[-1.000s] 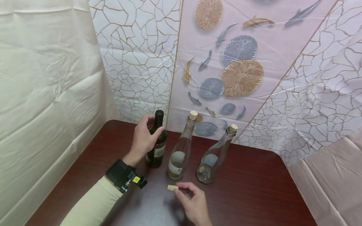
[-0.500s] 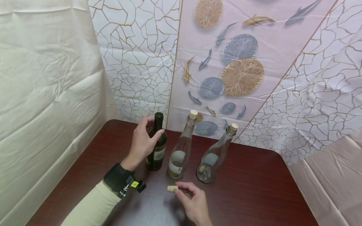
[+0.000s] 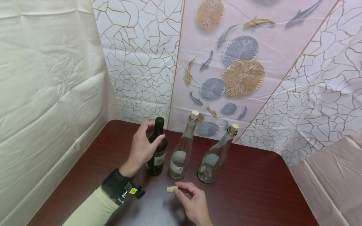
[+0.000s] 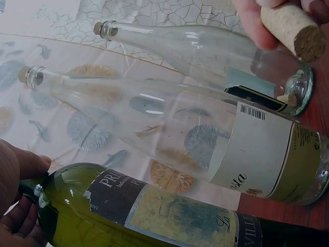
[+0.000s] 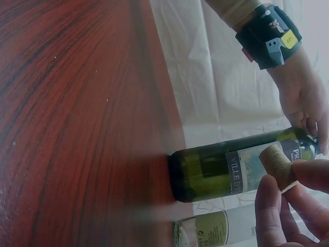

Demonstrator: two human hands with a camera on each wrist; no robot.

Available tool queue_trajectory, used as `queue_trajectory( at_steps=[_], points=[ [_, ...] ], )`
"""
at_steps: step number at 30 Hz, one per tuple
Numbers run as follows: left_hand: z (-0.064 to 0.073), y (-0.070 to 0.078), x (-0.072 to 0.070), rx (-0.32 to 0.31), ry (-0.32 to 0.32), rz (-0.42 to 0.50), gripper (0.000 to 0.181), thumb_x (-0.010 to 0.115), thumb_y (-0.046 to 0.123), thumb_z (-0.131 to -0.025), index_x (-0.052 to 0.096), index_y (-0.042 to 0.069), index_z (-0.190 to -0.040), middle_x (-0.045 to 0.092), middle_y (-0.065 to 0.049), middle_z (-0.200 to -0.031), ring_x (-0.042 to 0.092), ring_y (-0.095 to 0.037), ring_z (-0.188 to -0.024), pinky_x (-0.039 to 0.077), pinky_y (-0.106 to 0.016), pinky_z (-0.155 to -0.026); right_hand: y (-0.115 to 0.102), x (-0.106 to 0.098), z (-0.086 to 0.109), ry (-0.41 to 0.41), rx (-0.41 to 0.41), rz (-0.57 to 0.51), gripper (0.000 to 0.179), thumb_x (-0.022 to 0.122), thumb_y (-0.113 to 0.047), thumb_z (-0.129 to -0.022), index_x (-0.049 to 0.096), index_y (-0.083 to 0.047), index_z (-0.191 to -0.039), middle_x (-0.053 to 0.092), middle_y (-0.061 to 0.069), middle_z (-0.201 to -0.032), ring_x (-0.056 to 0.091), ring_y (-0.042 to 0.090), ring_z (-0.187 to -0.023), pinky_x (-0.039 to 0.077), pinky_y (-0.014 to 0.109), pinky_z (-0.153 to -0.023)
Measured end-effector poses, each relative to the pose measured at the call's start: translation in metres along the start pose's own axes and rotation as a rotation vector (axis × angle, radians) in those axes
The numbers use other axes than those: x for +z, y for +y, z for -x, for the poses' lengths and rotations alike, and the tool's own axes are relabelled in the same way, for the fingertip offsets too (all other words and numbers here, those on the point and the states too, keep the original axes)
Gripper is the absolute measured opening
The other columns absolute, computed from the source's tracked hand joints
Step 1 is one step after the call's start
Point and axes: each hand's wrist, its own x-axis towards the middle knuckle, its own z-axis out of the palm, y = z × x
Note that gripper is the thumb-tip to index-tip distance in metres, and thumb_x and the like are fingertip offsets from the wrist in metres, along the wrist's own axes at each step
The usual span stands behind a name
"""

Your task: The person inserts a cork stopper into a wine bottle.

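Note:
My left hand (image 3: 141, 147) grips a dark green wine bottle (image 3: 159, 159) round its neck and shoulder. The bottle stands upright, and its mouth shows no cork. Between thumb and fingers, my right hand (image 3: 195, 202) pinches a loose cork (image 3: 172, 189) in front of the bottles. That cork (image 5: 276, 165) appears across the green bottle's label in the right wrist view. To the right of the green bottle stands a clear bottle (image 3: 182, 147) with a cork (image 3: 194, 114) in its mouth. Beyond it is another corked clear bottle (image 3: 219, 153).
The bottles stand on a dark red wooden table (image 3: 254, 188). A small cork piece (image 4: 288, 99) lies inside the rightmost clear bottle. Behind the table hangs a patterned cloth (image 3: 240, 75), and a plain cream cloth (image 3: 51, 94) covers the left side.
My left hand has drawn the green bottle a little toward me across the table. The right hand and its cork have hardly moved, and the clear bottles stand as before.

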Motion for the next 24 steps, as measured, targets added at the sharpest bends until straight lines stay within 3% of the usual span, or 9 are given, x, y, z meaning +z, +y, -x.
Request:
queue_trajectory(
  at_steps=[9, 16, 20, 24],
  points=[
    [0.011, 0.002, -0.002, 0.019, 0.016, 0.012, 0.045, 0.077, 0.024, -0.084, 0.056, 0.008, -0.120, 0.060, -0.007, -0.109, 0.061, -0.018, -0.094, 0.057, -0.039, -0.078, -0.002, 0.000, -0.003, -0.041, -0.039, 0.059, 0.023, 0.077, -0.009, -0.081, 0.074, 0.000, -0.101, 0.070, 0.018, -0.099, 0.069, 0.015, -0.084, 0.058, 0.024, -0.074],
    [0.015, 0.003, -0.002, 0.025, 0.032, 0.028, 0.046, 0.077, 0.024, -0.083, 0.056, 0.008, -0.121, 0.061, -0.008, -0.111, 0.062, -0.019, -0.095, 0.057, -0.040, -0.079, -0.011, 0.001, -0.011, -0.026, -0.152, 0.111, 0.017, 0.078, -0.009, -0.080, 0.076, -0.010, -0.097, 0.071, 0.009, -0.095, 0.069, 0.014, -0.082, 0.060, 0.028, -0.071],
    [0.016, 0.004, -0.003, 0.020, 0.031, 0.038, 0.046, 0.078, 0.025, -0.083, 0.057, 0.009, -0.121, 0.061, -0.007, -0.112, 0.062, -0.018, -0.096, 0.057, -0.041, -0.079, -0.020, 0.001, -0.019, -0.014, -0.297, 0.252, 0.018, 0.078, -0.009, -0.080, 0.076, -0.016, -0.097, 0.071, 0.001, -0.093, 0.068, 0.011, -0.080, 0.060, 0.029, -0.068],
    [0.015, 0.004, -0.003, 0.028, 0.034, 0.044, 0.046, 0.078, 0.025, -0.083, 0.057, 0.009, -0.121, 0.061, -0.007, -0.112, 0.062, -0.018, -0.097, 0.057, -0.040, -0.080, -0.037, -0.003, -0.031, -0.049, -0.497, 0.509, 0.021, 0.076, -0.010, -0.083, 0.075, -0.014, -0.103, 0.067, -0.006, -0.098, 0.064, 0.004, -0.081, 0.058, 0.024, -0.067]
  ],
)
